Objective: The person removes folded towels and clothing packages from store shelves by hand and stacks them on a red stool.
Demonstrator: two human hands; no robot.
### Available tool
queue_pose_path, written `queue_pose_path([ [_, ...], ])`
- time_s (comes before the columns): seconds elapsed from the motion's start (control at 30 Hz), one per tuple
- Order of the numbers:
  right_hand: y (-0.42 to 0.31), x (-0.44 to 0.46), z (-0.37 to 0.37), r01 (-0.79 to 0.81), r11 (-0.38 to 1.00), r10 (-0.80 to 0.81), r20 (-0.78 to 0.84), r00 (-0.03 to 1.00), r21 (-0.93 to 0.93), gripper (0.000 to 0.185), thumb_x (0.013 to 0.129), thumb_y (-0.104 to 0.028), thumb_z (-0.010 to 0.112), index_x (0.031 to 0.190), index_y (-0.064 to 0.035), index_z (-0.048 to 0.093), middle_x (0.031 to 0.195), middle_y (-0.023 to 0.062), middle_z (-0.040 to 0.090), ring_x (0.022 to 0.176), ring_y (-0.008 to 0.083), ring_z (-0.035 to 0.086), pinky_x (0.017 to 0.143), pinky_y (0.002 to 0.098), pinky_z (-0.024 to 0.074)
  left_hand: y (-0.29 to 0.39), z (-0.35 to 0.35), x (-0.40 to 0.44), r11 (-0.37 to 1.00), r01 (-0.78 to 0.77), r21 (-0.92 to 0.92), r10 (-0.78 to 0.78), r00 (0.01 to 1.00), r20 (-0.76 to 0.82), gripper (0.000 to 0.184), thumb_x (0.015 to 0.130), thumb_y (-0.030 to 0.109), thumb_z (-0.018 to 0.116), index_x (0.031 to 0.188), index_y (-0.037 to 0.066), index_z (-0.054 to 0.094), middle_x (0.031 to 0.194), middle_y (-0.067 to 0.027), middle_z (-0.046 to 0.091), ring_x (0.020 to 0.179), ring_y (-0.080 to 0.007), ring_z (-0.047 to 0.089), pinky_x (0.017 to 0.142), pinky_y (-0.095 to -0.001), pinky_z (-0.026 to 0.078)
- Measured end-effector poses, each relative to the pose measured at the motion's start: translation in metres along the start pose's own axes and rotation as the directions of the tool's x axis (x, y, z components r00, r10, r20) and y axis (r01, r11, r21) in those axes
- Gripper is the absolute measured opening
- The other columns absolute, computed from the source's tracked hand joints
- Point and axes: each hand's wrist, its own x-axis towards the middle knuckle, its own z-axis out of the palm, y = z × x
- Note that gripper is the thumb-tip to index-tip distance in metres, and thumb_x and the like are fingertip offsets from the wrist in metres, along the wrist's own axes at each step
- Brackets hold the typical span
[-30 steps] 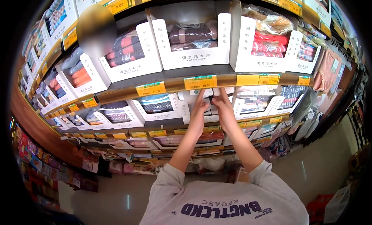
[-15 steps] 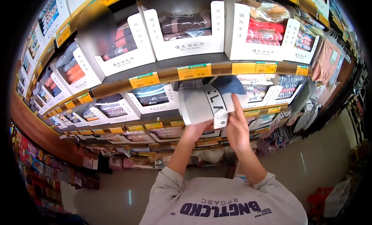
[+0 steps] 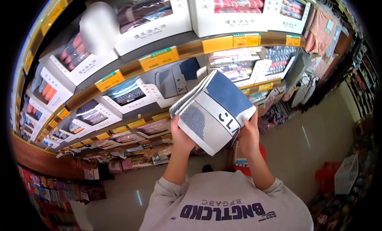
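Note:
A folded towel [image 3: 217, 111] in grey, white and navy blue, with dark letters on a light band, is held tilted in front of my chest. My left hand [image 3: 182, 135] grips its lower left edge, the thumb on the near side and the other fingers mostly hidden beneath. On the right edge, my right hand [image 3: 249, 135] closes around the towel near the lettered band. Just behind it, a white display box [image 3: 153, 96] on the shelf holds another towel [image 3: 170, 80] in similar grey and navy.
A shelf edge [image 3: 187, 49] with yellow price tags [image 3: 158, 59] runs across the view, with boxed towels above and below. Clothes hang [image 3: 321, 32] at the right. A white basket [image 3: 346, 174] and a red item [image 3: 328, 175] sit at the lower right.
The towel has turned and now shows more of its navy and grey face, closer to me. My hands have moved apart to opposite edges. The view has shifted right along the shelf.

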Motion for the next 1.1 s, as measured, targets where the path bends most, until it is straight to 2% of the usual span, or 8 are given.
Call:
queue_pose_path([
  [0.1,0.011,0.002,-0.032,-0.171,0.978,0.179,-0.058,0.982,0.119,0.055,0.079,-0.025,0.05,0.126,-0.005,0.03,0.121,0.0095,0.042,0.112,0.0207,0.041,0.088,0.0337,0.0354,-0.017,-0.009,-0.003,0.993,0.106,-0.043,-0.109,0.992,-0.068,0.045,0.081,0.035,0.04,0.112,0.004,0.048,0.108,-0.009,0.053,0.097,-0.0225,0.052,0.084,-0.0344,0.041],
  [0.27,0.001,-0.003,-0.093,-0.272,0.962,0.273,-0.128,0.953,0.031,0.045,0.079,-0.019,0.053,0.118,-0.0002,0.041,0.108,0.0067,0.052,0.098,0.0161,0.05,0.087,0.0275,0.036,-0.036,-0.011,-0.002,0.949,0.315,0.027,-0.304,0.932,-0.197,0.042,0.077,0.031,0.047,0.109,0.003,0.049,0.102,-0.0095,0.056,0.093,-0.0234,0.054,0.081,-0.0351,0.043],
  [0.37,-0.014,-0.011,-0.126,-0.408,0.888,0.414,-0.017,0.91,-0.214,0.045,0.076,-0.014,0.059,0.116,0.0012,0.044,0.106,0.0054,0.052,0.098,0.0125,0.047,0.085,0.0249,0.0353,-0.052,-0.016,0.002,0.902,0.428,0.052,-0.411,0.891,-0.192,0.041,0.077,0.029,0.048,0.108,0.002,0.05,0.1,-0.0104,0.057,0.089,-0.0228,0.055,0.077,-0.034,0.045],
  [0.53,-0.043,-0.024,-0.14,-0.404,0.872,0.395,-0.089,0.914,-0.278,0.05,0.075,-0.013,0.061,0.118,0.0025,0.042,0.107,0.0072,0.052,0.096,0.0123,0.049,0.084,0.0255,0.0379,-0.085,0.006,0.004,0.778,0.592,0.21,-0.549,0.804,-0.23,0.043,0.076,0.029,0.051,0.109,0.001,0.048,0.1,-0.0107,0.056,0.089,-0.0227,0.055,0.077,-0.0335,0.045],
  [0.87,-0.079,-0.041,-0.19,-0.269,0.922,0.18,-0.309,0.934,-0.278,0.039,0.078,-0.015,0.058,0.113,-0.0003,0.048,0.098,0.0053,0.057,0.088,0.0106,0.052,0.079,0.023,0.0402,-0.16,0.014,0.009,0.684,0.704,0.19,-0.696,0.708,-0.119,0.039,0.079,0.021,0.053,0.111,-0.001,0.047,0.104,-0.0098,0.055,0.093,-0.0213,0.053,0.083,-0.0329,0.042],
  [0.93,-0.081,-0.045,-0.205,-0.284,0.922,0.184,-0.348,0.919,-0.263,0.039,0.079,-0.016,0.058,0.113,-0.0001,0.048,0.099,0.0054,0.057,0.088,0.0105,0.052,0.079,0.0226,0.0402,-0.175,0.012,0.009,0.606,0.684,0.407,-0.711,0.695,-0.107,0.039,0.075,0.011,0.058,0.111,0.0,0.047,0.103,-0.0082,0.055,0.094,-0.0208,0.053,0.082,-0.0325,0.042],
  [0.97,-0.08,-0.046,-0.213,-0.301,0.924,0.198,-0.377,0.905,-0.237,0.039,0.079,-0.017,0.058,0.113,0.0001,0.048,0.099,0.0054,0.057,0.087,0.0105,0.053,0.078,0.0223,0.0402,-0.182,0.01,0.009,0.581,0.707,0.404,-0.733,0.67,-0.118,0.044,0.072,0.004,0.06,0.113,0.001,0.045,0.106,-0.0069,0.054,0.096,-0.0191,0.052,0.082,-0.0317,0.042],
  [1.1,-0.065,-0.052,-0.248,-0.334,0.922,0.222,-0.44,0.87,-0.195,0.04,0.08,-0.02,0.058,0.113,0.0011,0.048,0.098,0.0062,0.057,0.086,0.0113,0.053,0.078,0.0224,0.0406,-0.215,-0.006,0.005,0.547,0.666,0.507,-0.67,0.711,-0.212,0.044,0.074,0.007,0.061,0.114,0.003,0.044,0.104,-0.0041,0.053,0.093,-0.0154,0.052,0.081,-0.0284,0.041],
])
